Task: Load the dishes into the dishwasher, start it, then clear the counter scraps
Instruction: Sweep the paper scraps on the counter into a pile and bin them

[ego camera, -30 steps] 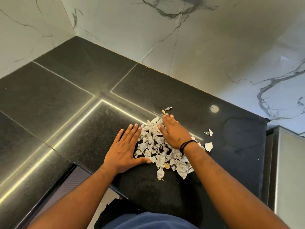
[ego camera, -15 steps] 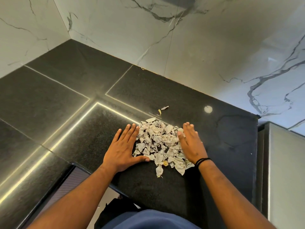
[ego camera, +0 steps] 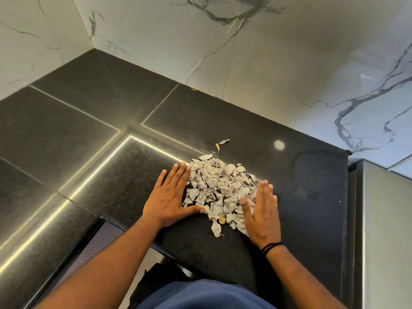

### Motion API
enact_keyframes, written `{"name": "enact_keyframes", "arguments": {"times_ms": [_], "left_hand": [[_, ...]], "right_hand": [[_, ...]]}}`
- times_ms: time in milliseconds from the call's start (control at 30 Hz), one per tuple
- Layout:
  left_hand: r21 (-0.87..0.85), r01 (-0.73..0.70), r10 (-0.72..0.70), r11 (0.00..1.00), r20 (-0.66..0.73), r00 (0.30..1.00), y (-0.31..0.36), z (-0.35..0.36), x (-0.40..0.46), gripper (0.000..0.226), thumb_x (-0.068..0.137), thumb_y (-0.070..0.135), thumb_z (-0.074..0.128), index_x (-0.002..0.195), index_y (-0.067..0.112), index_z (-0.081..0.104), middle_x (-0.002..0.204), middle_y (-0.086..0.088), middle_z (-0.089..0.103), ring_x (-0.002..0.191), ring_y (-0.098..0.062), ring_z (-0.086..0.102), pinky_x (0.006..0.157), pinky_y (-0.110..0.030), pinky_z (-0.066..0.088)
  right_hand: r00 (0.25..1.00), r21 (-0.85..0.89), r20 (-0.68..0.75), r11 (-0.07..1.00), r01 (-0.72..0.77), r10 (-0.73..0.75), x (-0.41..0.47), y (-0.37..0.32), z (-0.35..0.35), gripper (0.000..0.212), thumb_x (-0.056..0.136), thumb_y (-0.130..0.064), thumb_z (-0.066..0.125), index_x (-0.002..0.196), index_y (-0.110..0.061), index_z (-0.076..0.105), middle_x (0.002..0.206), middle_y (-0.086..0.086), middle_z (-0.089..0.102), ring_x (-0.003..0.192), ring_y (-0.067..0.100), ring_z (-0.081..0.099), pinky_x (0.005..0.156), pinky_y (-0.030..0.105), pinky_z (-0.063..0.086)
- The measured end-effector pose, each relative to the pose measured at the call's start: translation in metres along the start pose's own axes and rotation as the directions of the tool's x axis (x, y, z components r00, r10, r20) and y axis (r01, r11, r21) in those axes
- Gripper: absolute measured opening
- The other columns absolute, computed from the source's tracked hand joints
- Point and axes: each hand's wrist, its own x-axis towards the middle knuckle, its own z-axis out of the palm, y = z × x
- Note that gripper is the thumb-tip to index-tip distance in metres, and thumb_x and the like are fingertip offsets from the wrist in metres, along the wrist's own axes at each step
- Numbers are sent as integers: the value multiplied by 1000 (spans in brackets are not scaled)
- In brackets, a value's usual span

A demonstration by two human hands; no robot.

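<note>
A heap of pale crumpled paper scraps (ego camera: 219, 188) lies on the black stone counter (ego camera: 107, 166) near its front edge. My left hand (ego camera: 169, 197) lies flat on the counter against the heap's left side, fingers straight, thumb along the heap's near edge. My right hand (ego camera: 263, 212) lies flat against the heap's right side, fingers straight and touching the scraps. Two stray bits (ego camera: 223, 142), one pale and one yellowish, sit apart just beyond the heap.
White marble wall panels (ego camera: 278, 59) close the counter at the back and left. A grey steel surface (ego camera: 388, 230) stands lower past the counter's right edge. The counter's front edge (ego camera: 124, 221) steps back at my left wrist. A round light spot (ego camera: 279, 144) shows on the stone.
My right hand swept from the heap's far side round to its right side, pushing loose scraps into the heap. My left hand stayed in place.
</note>
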Motion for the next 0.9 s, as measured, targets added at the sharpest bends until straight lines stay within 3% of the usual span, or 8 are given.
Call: {"name": "enact_keyframes", "arguments": {"times_ms": [200,300,400,567,667,767,833,900], "left_hand": [[-10,-3,2,1000,-11,1000,0,1,0,126,70,103,22,160,24,-16,167,6,-21,152,-12,-26,126,-44,-9],[-22,-3,3,1000,-11,1000,-2,2,1,126,70,103,22,160,23,-13,167,5,-20,152,-12,-24,126,-45,-8],[-5,-7,7,1000,-12,1000,-1,2,0,125,70,103,21,160,23,-13,167,5,-20,152,-13,-24,126,-45,-9],[-11,-21,21,1000,-25,999,-2,3,0,123,72,102,22,161,23,-10,167,6,-18,153,-13,-22,127,-47,-5],[-17,-19,19,1000,-23,1000,-3,4,0,123,72,102,23,161,23,-9,167,6,-17,153,-13,-22,127,-47,-5],[-56,-12,10,998,-33,999,-4,3,1,121,74,101,23,161,24,-9,167,7,-16,152,-10,-22,127,-45,-6],[-69,-9,6,998,-50,999,-5,4,0,116,77,98,22,161,24,-8,168,8,-14,152,-7,-21,127,-43,-6],[-154,-1,-14,988,-96,995,-5,4,-1,108,82,94,22,162,26,-3,167,11,-7,153,-3,-16,127,-40,-4]], "right_hand": [[984,125,-12,976,179,-179,3,-38,-1,96,90,-81,23,160,-21,-3,167,4,-9,153,15,-14,125,48,4],[916,-39,9,915,401,-401,-5,-36,-13,119,76,-90,44,160,-16,5,167,12,-5,154,28,-8,123,53,2],[851,-189,121,829,526,-512,-14,-32,-8,127,66,-95,50,160,-21,6,167,15,-4,154,34,-4,119,64,15],[876,-202,17,856,476,-483,-6,-38,4,108,80,-82,53,160,-21,12,167,14,1,154,33,-1,120,62,16],[904,-63,-116,911,408,-412,1,-42,1,88,88,-73,50,154,-18,35,162,13,24,152,30,15,122,55,16],[900,-52,-267,938,344,-345,9,-46,-9,49,94,-54,50,124,-19,66,124,1,58,119,22,51,96,45,46],[909,-101,-254,943,316,-331,14,-46,-14,37,89,-49,54,107,-22,71,101,-5,57,96,16,50,78,33,44],[928,-173,-157,934,312,-339,17,-47,-17,32,84,-52,59,100,-26,69,93,-8,53,87,13,46,73,30,40]]}}
